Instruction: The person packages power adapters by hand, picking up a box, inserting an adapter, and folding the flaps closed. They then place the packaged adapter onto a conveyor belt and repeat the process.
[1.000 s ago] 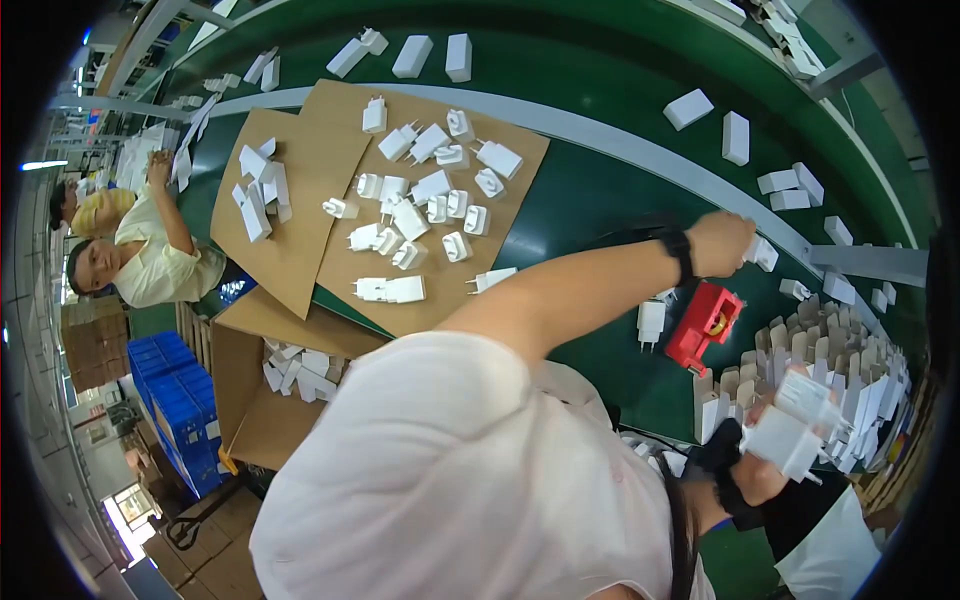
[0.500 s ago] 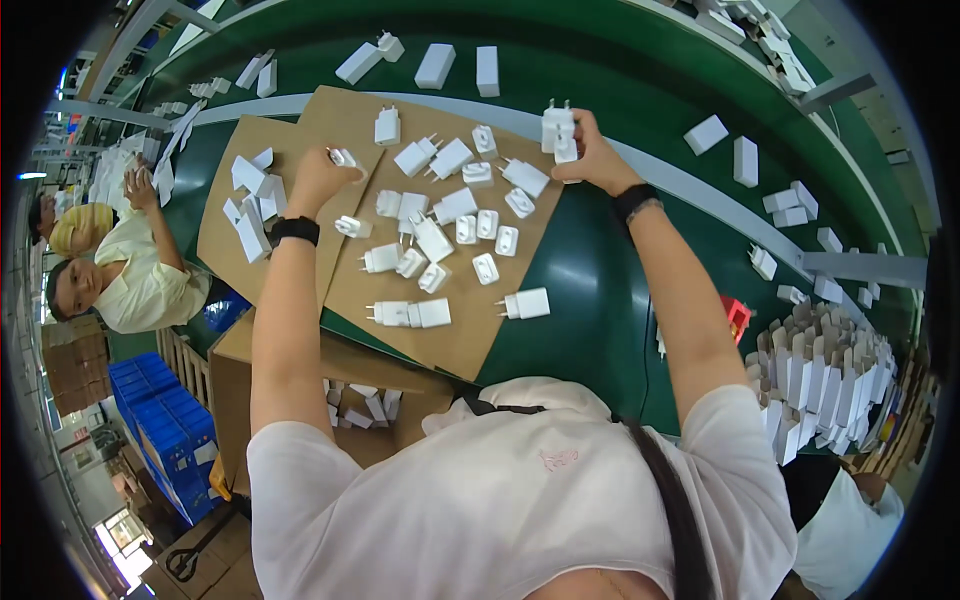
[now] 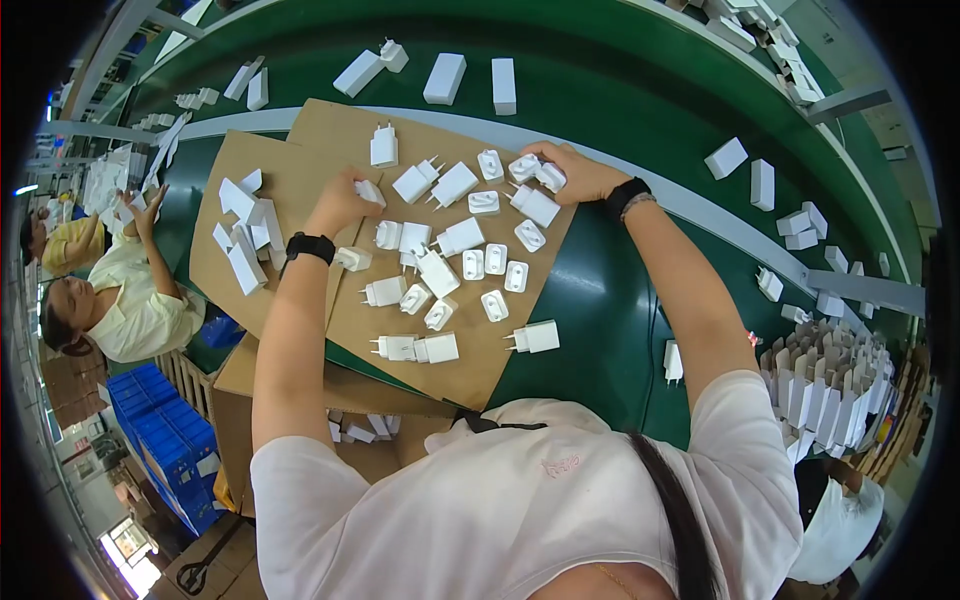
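Note:
My left hand (image 3: 340, 205) has its fingers closed round a white plug charger (image 3: 371, 192) above the left part of a brown cardboard sheet (image 3: 325, 125). At the sheet's right edge, my right hand (image 3: 583, 176) grips a pair of white plug chargers (image 3: 549, 177), their pin faces turned up. Many more chargers lie loose between and below my hands, some on their sides, such as one charger (image 3: 438, 273) in the middle, others pin face up. Just below my left hand lies another charger (image 3: 353, 258).
A second cardboard sheet (image 3: 275, 165) at left carries white boxes (image 3: 243, 262). More boxes (image 3: 444, 78) lie on the green conveyor beyond a grey rail (image 3: 700, 230). Upright open boxes (image 3: 825, 375) crowd the right. A co-worker (image 3: 140, 310) sits at left.
My right hand has moved left and down to the sheet's edge, its chargers now turned pin face up. My left hand still holds its charger. The whole view has shifted slightly.

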`<action>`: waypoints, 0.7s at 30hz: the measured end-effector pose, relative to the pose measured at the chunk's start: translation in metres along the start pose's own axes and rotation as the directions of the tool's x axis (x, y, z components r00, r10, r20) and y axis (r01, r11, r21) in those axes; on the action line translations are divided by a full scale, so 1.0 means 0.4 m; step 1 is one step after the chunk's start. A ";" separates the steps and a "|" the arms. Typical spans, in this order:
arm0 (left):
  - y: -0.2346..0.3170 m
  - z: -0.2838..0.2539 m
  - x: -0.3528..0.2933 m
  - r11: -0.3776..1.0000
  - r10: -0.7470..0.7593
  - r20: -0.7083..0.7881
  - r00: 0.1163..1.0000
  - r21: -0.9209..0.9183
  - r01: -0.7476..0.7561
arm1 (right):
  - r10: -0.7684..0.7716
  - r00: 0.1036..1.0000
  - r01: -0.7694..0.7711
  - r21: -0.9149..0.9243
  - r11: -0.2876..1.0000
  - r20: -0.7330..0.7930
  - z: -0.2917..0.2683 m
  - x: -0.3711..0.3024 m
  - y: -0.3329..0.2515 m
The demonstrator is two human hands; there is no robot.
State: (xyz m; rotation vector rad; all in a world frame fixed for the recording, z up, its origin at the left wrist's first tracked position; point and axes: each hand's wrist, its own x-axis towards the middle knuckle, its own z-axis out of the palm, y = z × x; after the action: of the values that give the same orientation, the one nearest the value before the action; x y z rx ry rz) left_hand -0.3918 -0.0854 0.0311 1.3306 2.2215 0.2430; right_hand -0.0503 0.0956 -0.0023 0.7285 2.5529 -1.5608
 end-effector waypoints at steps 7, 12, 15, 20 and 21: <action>0.029 0.020 -0.021 0.988 0.105 0.021 0.994 -0.117 -0.102 | -0.059 0.988 0.066 0.045 0.997 -0.140 0.054 -0.065 -0.005; -0.009 0.005 -0.039 0.989 0.137 0.050 0.989 -0.061 -0.134 | -0.027 0.984 -0.017 -0.247 0.969 -0.177 0.083 -0.090 -0.031; -0.022 -0.008 -0.054 0.977 0.129 -0.011 0.992 -0.169 -0.129 | -0.029 0.980 -0.025 -0.268 0.963 -0.196 0.087 -0.114 -0.011; 0.016 -0.068 -0.087 0.971 0.104 -0.026 0.994 -0.212 -0.108 | -0.001 0.988 -0.040 -0.261 0.965 -0.157 0.085 -0.138 0.006; 0.041 -0.079 -0.095 0.968 0.119 -0.052 0.992 -0.216 -0.127 | 0.003 0.980 -0.058 -0.272 0.961 -0.200 0.089 -0.137 0.004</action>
State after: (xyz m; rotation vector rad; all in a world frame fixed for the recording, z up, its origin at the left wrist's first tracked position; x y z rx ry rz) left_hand -0.3819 -0.1063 0.0777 1.3525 2.0760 0.5477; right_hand -0.0080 0.0460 -0.0049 0.9231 2.8040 -1.1372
